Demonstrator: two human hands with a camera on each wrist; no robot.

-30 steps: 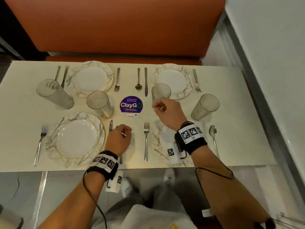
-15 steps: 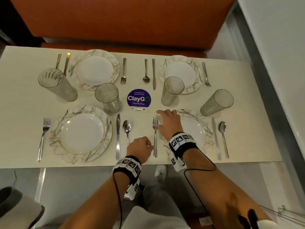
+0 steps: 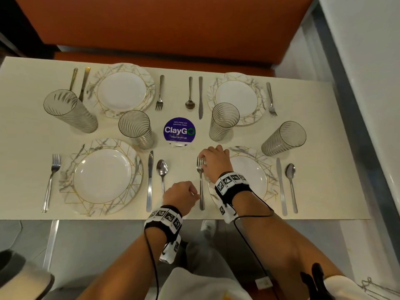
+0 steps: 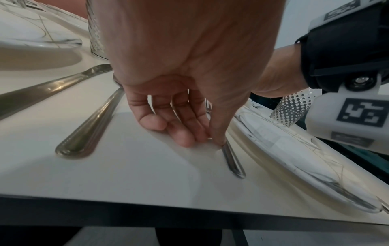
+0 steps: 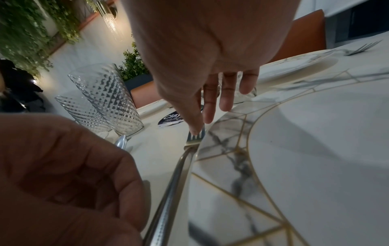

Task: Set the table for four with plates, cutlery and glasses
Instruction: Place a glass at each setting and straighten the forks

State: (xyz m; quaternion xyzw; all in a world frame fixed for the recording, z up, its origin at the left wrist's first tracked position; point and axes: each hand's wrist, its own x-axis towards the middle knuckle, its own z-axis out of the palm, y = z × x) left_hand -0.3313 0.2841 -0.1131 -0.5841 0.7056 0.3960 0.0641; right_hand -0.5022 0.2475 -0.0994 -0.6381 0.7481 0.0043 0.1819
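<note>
Both hands had shifted onto the fork [image 3: 201, 187] beside the plate [image 3: 268, 169]: left hand [image 3: 178, 197] pinched its handle, right hand [image 3: 214, 163], fingers straight, pressed its tines. Sticker [image 3: 179, 129] on the surface [image 3: 324, 180] read "ClayGo".

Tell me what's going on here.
A person seems to be straightening the fork just left of the near right plate. The right hand presses a straight fingertip on the tines, and the left hand pinches the handle. The table otherwise looks set: four plates, four glasses and cutlery beside each plate, around a purple sticker in the middle.
</note>
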